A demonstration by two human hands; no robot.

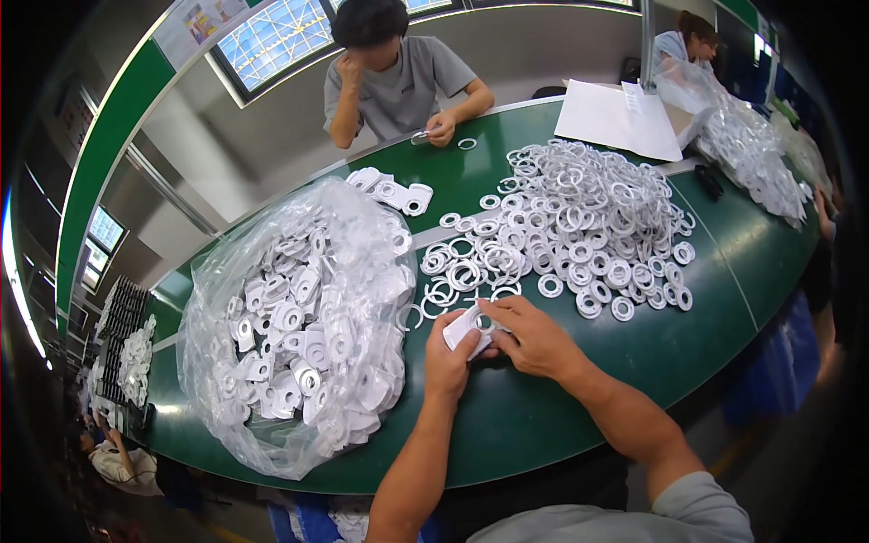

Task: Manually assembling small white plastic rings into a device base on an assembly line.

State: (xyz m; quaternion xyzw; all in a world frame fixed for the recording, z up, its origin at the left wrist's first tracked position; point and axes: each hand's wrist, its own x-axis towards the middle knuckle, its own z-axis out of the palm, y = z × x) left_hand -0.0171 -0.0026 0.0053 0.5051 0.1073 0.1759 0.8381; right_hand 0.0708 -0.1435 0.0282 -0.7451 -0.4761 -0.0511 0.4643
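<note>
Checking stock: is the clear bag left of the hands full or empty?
Well filled, not empty: white holed plates lie heaped across most of the clear bag. Cannot tell how deep.

Ring pile [593,213] right of bag [276,460]

Even indoor light covers the green table [652,362], with glare by its left edge. The barred window [276,41] shines bright; a white light streak [20,281] glows far left. The hand-held white plastic plate [460,333] looks fairly sharp. Fisheye distortion bows the table's edges; the surrounding rim blackens.
</note>
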